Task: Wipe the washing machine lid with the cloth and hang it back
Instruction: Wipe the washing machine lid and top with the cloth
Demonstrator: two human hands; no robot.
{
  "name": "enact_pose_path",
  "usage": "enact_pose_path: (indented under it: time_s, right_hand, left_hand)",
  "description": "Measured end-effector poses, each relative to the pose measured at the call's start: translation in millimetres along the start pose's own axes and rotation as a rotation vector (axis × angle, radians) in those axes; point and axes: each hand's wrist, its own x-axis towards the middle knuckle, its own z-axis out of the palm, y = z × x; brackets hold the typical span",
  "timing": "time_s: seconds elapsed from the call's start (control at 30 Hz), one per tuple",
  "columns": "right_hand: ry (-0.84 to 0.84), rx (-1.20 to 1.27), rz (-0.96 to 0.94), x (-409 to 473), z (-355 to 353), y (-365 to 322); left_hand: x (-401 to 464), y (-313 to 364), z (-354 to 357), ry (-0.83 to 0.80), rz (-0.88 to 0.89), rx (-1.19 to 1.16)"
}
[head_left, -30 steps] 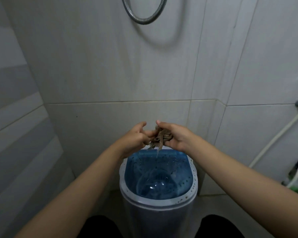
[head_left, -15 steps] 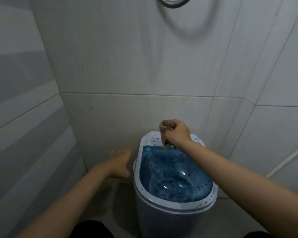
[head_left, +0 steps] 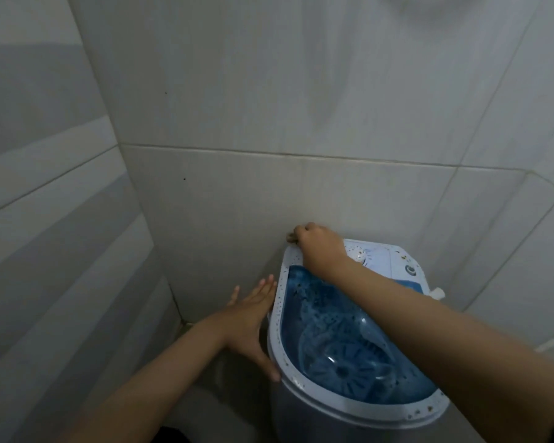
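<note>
A small washing machine stands in the tiled corner, its white speckled rim (head_left: 277, 302) framing a translucent blue lid (head_left: 330, 334). My right hand (head_left: 320, 247) is fisted at the rim's far left corner, pressing down there. Only a brown scrap of the cloth (head_left: 291, 238) pokes out past the knuckles. With fingers spread, my left hand (head_left: 253, 318) lies flat against the machine's left side, thumb on the rim's lower edge.
Grey tiled walls close in at the left and behind the machine. A white control panel with a dial (head_left: 360, 255) and a button (head_left: 410, 270) sits at the machine's back. A dark gap of floor (head_left: 186, 321) lies left of it.
My right fist with the cloth dropped from above the blue lid onto the rim's far left corner. The left hand moved right and now touches the machine's side. The view tilted down.
</note>
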Motion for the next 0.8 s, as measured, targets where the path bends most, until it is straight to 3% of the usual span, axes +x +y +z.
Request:
enact_pose_path:
  time_s: [0.8]
  right_hand:
    - [-0.155,0.113,-0.382,-104.5,-2.9,-40.9]
  left_hand:
    - [2.0,-4.8,15.1,0.107,0.043,-0.057]
